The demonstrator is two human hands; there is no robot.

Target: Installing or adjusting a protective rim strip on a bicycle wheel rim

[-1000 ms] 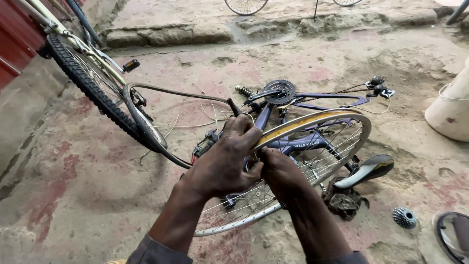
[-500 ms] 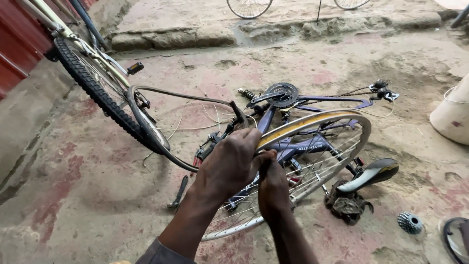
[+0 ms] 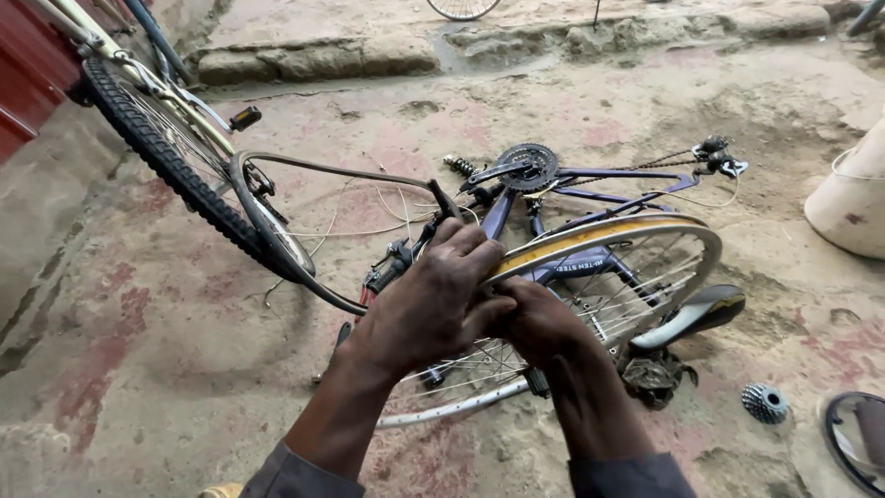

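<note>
Head view shows the bare wheel rim (image 3: 636, 242) at the centre, its edge lined with a yellow strip, lying over the purple bicycle frame (image 3: 627, 180) on the ground. Left hand (image 3: 433, 300) is closed over the rim edge, and right hand (image 3: 544, 323) presses closed just beside it, touching it. At 10 o'clock a loose black tyre (image 3: 277, 244) curves away. At 4 o'clock lies the black saddle (image 3: 696, 314), farther a small cog cluster (image 3: 764, 402).
</note>
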